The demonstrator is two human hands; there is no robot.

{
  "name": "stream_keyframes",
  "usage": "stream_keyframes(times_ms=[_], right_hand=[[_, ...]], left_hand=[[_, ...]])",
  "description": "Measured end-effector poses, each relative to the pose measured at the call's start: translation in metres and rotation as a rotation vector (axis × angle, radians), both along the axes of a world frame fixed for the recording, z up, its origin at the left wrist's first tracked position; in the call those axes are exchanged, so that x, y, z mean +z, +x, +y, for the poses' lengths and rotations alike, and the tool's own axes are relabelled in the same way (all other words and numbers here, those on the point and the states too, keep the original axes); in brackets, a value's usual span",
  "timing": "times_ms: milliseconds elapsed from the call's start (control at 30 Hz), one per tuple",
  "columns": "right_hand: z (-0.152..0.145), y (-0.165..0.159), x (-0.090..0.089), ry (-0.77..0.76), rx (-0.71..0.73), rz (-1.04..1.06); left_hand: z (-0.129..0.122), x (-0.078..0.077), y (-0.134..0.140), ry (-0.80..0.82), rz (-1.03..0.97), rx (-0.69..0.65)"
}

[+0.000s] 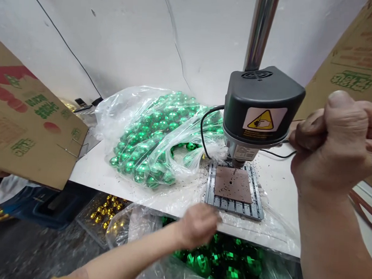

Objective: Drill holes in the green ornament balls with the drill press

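My right hand (336,146) is closed in a fist beside the head of a small bench drill press (264,102); whatever it grips is hidden inside the fingers. My left hand (200,226) is smeared by motion over the table's front edge, and its fingers cannot be made out. Below it, shiny green faceted balls (230,256) fill a clear plastic bag. The drill bit points down at a brown square plate (233,184) with a dark hole, lying on the slotted metal base (256,212).
More green balls (155,130) lie in a clear bag on the white table (101,168). Cardboard boxes stand at left (29,120) and right (337,59). Gold balls (107,210) sit lower left. Dark shavings surround the base; a black cable (202,126) loops beside the drill.
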State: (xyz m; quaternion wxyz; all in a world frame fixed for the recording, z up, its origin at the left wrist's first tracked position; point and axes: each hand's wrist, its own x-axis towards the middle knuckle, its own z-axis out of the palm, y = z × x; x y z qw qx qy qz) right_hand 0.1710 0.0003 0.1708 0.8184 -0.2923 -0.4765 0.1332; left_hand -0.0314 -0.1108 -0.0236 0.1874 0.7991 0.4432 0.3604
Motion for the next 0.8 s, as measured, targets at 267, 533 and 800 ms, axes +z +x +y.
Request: stream_keyframes(times_ms=[267, 533, 800], right_hand=[[0.001, -0.001, 0.001, 0.028, 0.002, 0.004], [0.001, -0.001, 0.001, 0.018, 0.002, 0.027], [0.003, 0.001, -0.001, 0.005, 0.023, 0.031]], left_hand=[[0.183, 0.056, -0.064, -0.262, -0.1, 0.612], [0.214, 0.036, -0.064, -0.311, -0.298, 0.609], [0.207, 0.041, -0.07, -0.324, -0.495, 0.569]])
